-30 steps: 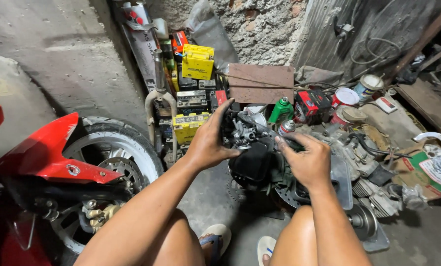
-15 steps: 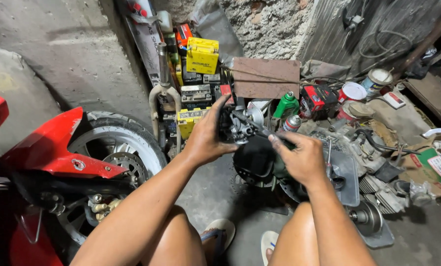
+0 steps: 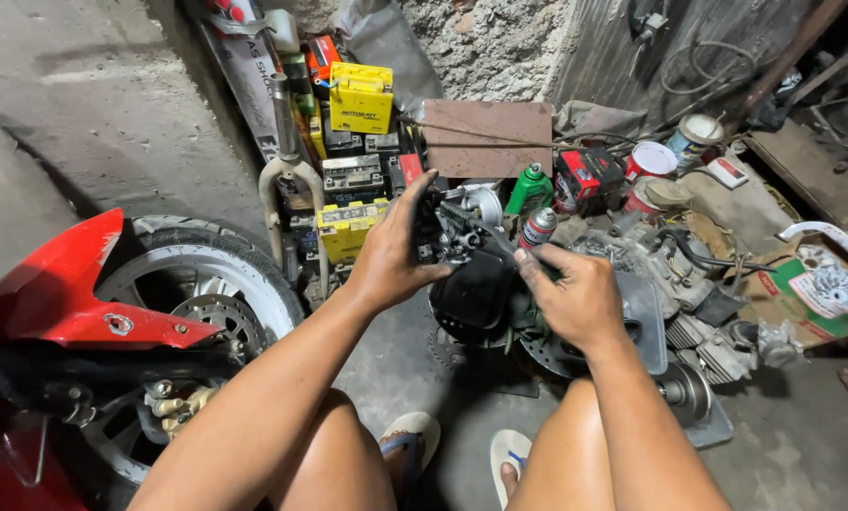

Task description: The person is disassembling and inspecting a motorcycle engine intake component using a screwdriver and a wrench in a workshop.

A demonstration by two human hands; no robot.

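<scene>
I had my left hand [image 3: 391, 255] wrapped around a small dark metal engine part, a carburetor [image 3: 448, 232] by its look, fingers curled over its top and thumb underneath, holding it up above the floor. My right hand [image 3: 575, 298] was closed in a pinch, thumb and forefinger tips pressed on something thin at the carburetor's right edge; I could not tell what it was. Directly under both hands sat a black rounded cover [image 3: 471, 293], and below my right hand a brake disc [image 3: 556, 355] lay on the concrete.

To the left of my left hand stood a motorcycle wheel [image 3: 206, 293] with a red fender [image 3: 74, 298] over it, and a bare front fork [image 3: 287, 175] leaned upright against the wall just beyond. Past my left hand's fingertips were stacked batteries, the top yellow battery [image 3: 360, 97] and another yellow one [image 3: 346, 230] lower, closer to my thumb. Beyond the carburetor a green bottle [image 3: 530, 189] stood beside a spray can [image 3: 538, 227], with a brown board [image 3: 488, 139] leaning behind them. To the right of my right hand lay a grey engine block [image 3: 670, 274] with finned parts, and farther off paint tins [image 3: 649, 163]. My sandalled feet [image 3: 415, 440] showed near my knees, below both forearms
</scene>
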